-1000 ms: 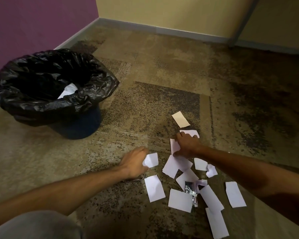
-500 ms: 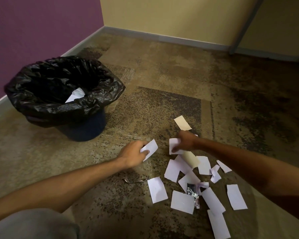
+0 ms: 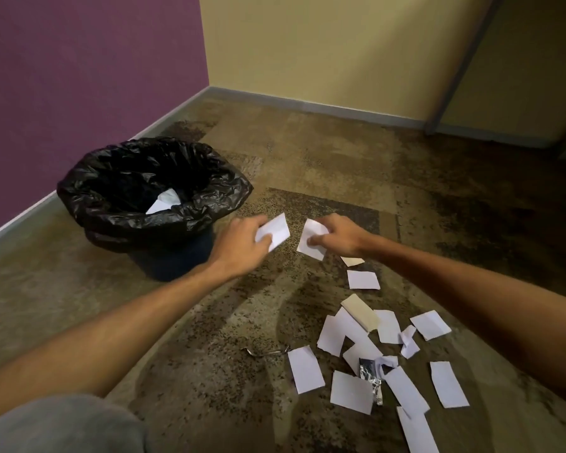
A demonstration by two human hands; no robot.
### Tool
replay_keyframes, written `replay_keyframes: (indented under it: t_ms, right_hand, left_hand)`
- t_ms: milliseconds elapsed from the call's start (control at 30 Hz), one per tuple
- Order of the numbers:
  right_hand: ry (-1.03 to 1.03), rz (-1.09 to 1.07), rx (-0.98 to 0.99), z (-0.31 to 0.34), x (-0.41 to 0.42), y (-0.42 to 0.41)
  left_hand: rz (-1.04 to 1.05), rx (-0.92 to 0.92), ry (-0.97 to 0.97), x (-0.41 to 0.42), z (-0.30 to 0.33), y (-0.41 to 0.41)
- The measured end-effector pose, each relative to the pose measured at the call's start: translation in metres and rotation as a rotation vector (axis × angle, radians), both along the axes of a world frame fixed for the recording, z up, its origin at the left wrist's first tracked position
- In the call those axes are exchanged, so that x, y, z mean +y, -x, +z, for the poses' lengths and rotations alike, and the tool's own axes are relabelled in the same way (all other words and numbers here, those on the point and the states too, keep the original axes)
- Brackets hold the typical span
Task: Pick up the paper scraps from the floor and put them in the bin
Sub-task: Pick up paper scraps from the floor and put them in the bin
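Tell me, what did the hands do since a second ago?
Both hands came up off the floor and moved toward the bin. The left hand carries the white scrap it had grabbed; the right hand now holds another scrap lifted from the pile. The other scraps on the carpet, the foil wrapper and the paper in the bin stayed put.

Bare carpet [image 3: 307, 158] lies open around the bin [image 3: 151, 194] — its mouth unobstructed, walls well behind.
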State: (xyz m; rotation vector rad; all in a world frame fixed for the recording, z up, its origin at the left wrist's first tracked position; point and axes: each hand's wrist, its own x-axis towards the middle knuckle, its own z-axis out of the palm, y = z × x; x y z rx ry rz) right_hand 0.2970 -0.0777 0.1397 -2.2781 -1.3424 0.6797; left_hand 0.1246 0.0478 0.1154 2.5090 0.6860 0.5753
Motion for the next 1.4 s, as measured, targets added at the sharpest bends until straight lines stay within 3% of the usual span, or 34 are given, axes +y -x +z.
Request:
replay_keyframes:
  t_ms: [267, 500, 867, 1167, 1400]
  right_hand:
    - [-0.291, 0.007, -0.087, 0.051, 0.026, 0.019]
    - [-0.497, 0.030, -0.070, 0.076, 0.063, 0.047]
    - [-0.460, 0.061, -0.104, 0.081, 0.131, 0.076]
    - [-0.329, 0.206, -0.045, 0.074, 0.146, 0.085]
    - [-0.401, 0.150, -0.014, 0.067, 0.135, 0.071]
  left_hand:
    - [0.181, -0.254, -0.043, 0.038, 0.059, 0.022]
    - [0.425, -0.269, -0.152, 0.063, 0.087, 0.052]
    - [0.588, -0.178, -0.066, 0.103, 0.079, 0.083]
    - [0.619, -0.161, -0.055, 0.108, 0.073, 0.087]
    - [0.555, -0.203, -0.135, 0.096, 0.066, 0.079]
